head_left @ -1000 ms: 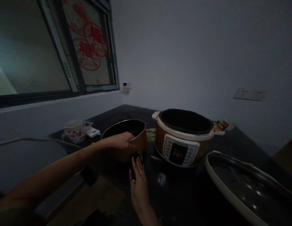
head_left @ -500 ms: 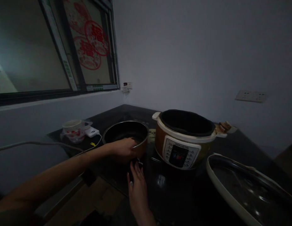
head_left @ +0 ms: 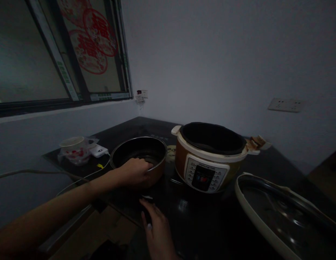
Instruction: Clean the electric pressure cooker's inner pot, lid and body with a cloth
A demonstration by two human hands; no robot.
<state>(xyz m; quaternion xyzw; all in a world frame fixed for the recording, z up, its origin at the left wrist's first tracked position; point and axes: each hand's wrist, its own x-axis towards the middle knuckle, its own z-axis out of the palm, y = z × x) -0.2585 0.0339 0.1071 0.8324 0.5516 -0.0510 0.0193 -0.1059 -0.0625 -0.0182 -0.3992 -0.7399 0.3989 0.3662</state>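
A round dark-lined pot (head_left: 158, 173) with a brown outside stands on the black counter. My left hand (head_left: 137, 170) lies over its near rim, closed on it, and the fingertips inside are hidden. Lower down, my right hand (head_left: 157, 224) rests low over the counter, fingers apart and holding nothing I can see. A small white object (head_left: 147, 197) lies just beyond its fingertips, too dim to name. To the right of the pot stands an electric cooker (head_left: 181, 159) without its lid, with a dark inside and a front control panel.
A large glass lid (head_left: 246, 209) with a pale rim lies at the right. A plastic-wrapped cup (head_left: 76, 153) and a white device with a cable (head_left: 99, 150) sit at the left. Another cable (head_left: 35, 172) crosses in front. A window and wall sockets (head_left: 285, 104) are behind.
My right hand has drawn back from the pot toward me, uncovering more of the small white object. My left hand stays at the pot's rim. The view has shifted slightly.
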